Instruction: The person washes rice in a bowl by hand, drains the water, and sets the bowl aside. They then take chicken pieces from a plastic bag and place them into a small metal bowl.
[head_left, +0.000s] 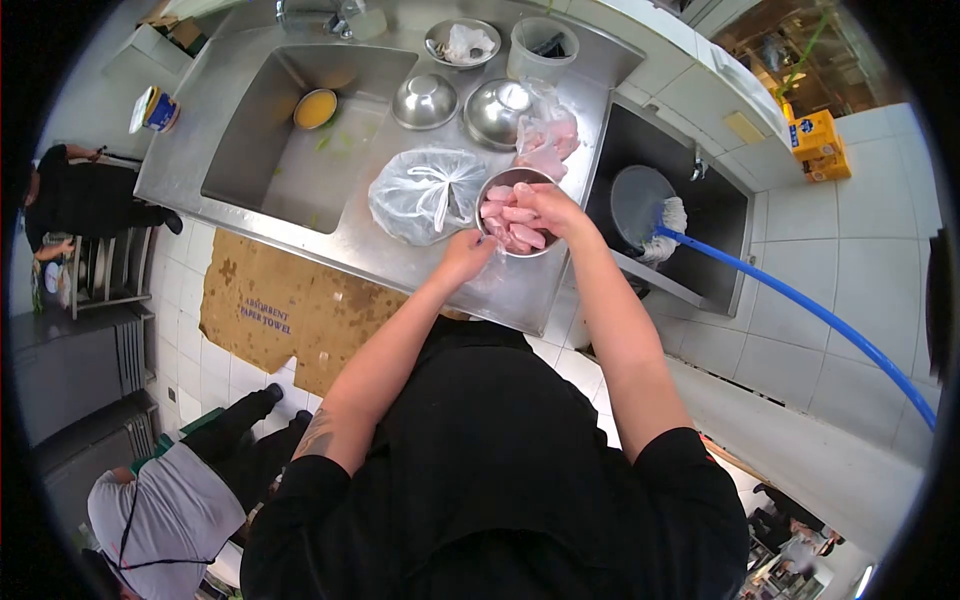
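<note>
A metal bowl [540,172] of raw pink meat pieces [513,214], which look like chicken, sits at the counter's right front. My left hand [467,256] is closed at the bowl's near left rim, with clear plastic film [491,275] just below the fingers. Reaching in from the right, my right hand [553,207] has its fingers curled on a piece of meat at the top of the pile. A tied clear plastic bag [405,200] lies left of the bowl. Behind the bowl rests another plastic bag with pink meat [548,140].
Two upturned metal bowls [425,101] [490,112] stand behind. Left is a sink [240,165] holding a bowl of yellow liquid [315,109]. At right, a mop with a blue handle [790,287] leans from a grey bucket [630,190]. Cardboard [290,310] covers the floor; people stand at left.
</note>
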